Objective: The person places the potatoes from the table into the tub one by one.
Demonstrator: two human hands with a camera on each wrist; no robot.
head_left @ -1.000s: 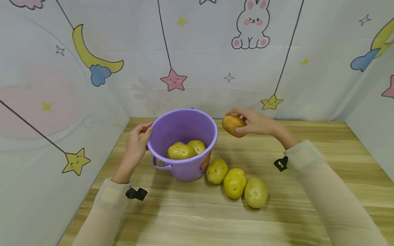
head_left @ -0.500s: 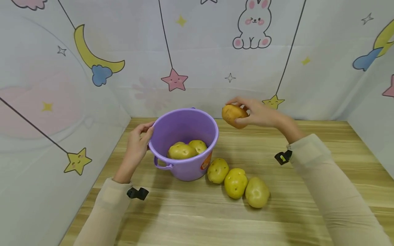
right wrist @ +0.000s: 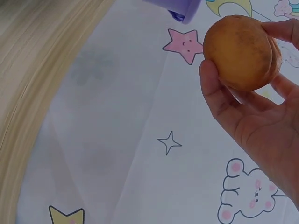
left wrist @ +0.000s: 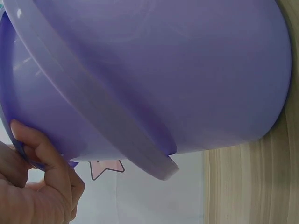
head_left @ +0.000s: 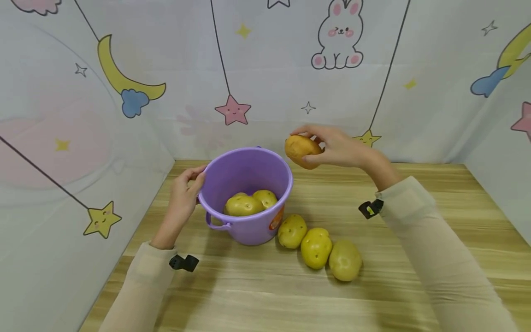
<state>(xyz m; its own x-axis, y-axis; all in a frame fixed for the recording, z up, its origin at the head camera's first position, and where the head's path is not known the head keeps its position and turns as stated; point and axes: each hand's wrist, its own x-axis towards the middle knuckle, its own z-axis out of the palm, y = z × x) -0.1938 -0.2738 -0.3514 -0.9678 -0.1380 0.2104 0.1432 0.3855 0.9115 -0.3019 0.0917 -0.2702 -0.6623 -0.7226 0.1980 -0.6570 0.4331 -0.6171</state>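
A purple bucket stands on the table with several yellow potatoes inside. My left hand grips its rim on the left side; in the left wrist view, the fingers curl over that rim, beside the bucket's handle. Up in the air, just right of the bucket's far rim, my right hand holds an orange-brown potato between thumb and fingers. The right wrist view shows this potato from its rounded end. Part of the bucket's contents is hidden by its front wall.
Three more potatoes, a yellow one, a brighter one and a duller one, lie in a slanting row right of the bucket. Behind the wooden table hangs a printed cloth, with more cloth along both sides.
My right hand has lifted the orange-brown potato and then shifted it left toward the bucket. The left hand, the bucket and the other potatoes stay in place.
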